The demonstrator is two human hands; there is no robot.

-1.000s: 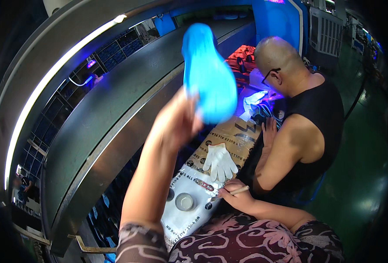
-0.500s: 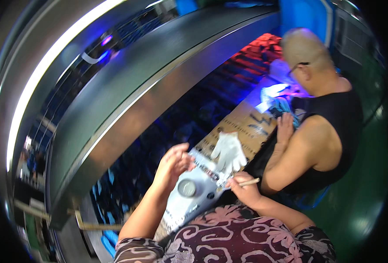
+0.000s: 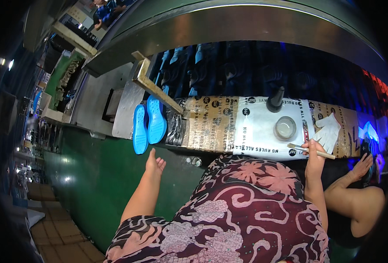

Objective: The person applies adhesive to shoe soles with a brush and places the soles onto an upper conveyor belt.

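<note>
Left hand [image 3: 155,164] shifted over green floor [image 3: 100,175], fingers spread, blue soles [image 3: 156,120] overhanging bench edge [image 3: 122,134], right hand [image 3: 315,161] pinching brush [image 3: 326,154]

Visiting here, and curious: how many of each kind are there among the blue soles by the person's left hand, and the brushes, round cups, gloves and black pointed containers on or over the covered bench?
Blue soles: 2
Brush, in the right hand: 1
Round cup: 1
White glove: 1
Black pointed container: 1
Total: 6
</note>
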